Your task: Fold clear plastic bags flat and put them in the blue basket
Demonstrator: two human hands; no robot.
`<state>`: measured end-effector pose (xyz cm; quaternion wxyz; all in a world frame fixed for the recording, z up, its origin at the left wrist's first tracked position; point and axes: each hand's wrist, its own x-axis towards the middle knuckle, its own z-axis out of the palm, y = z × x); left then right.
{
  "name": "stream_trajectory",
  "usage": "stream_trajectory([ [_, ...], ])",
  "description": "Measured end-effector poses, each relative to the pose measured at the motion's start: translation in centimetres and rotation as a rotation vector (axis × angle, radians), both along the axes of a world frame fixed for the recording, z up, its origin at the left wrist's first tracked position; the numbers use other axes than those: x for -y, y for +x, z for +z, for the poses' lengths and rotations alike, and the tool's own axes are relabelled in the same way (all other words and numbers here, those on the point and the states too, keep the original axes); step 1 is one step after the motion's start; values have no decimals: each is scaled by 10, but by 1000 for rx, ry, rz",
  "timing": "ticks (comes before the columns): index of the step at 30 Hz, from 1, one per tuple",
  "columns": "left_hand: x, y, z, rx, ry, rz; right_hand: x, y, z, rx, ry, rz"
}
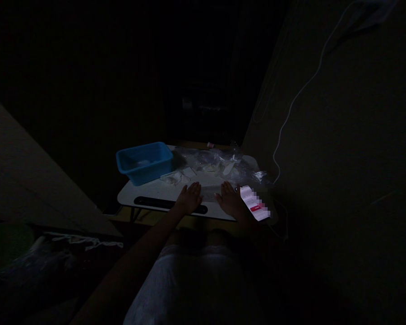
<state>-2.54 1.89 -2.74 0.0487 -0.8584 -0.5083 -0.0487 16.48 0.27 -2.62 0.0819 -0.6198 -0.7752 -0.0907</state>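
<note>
My left hand (189,199) and right hand (230,201) lie flat and open, gripping nothing, on the table (145,193); the flimsy printed slip (255,203) beside my right would lift by its edge.

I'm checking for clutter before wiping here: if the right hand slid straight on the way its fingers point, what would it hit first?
The right hand would likely reach the crumpled clear plastic lying on the white tabletop first, though the dim light makes the depth hard to judge.

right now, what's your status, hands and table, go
Left hand and right hand flat on white table, empty. Lit phone beside right hand. Crumpled clear plastic ahead, blue plastic tub ahead left.
</note>
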Motion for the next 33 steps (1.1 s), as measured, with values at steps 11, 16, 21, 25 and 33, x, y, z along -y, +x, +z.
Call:
stream_trajectory([
  [11, -1, 0, 0, -8, 12, -5, 3, -26, 8, -14, 3, 170],
  [16, 0, -1, -1, -13, 8, -12, 7, -40, 3, -27, -57, 223],
  [21, -1, -1, -3, 8, 19, -5, 3, -20, -3, -17, -37, 120],
  [25, -1, -1, -3, 0, 8, -7, 1, 0, -3, -2, 15, 62],
  [33, -4, -2, -6, 15, 17, -10, 3, 5, -2, -4, 25, -21],
])
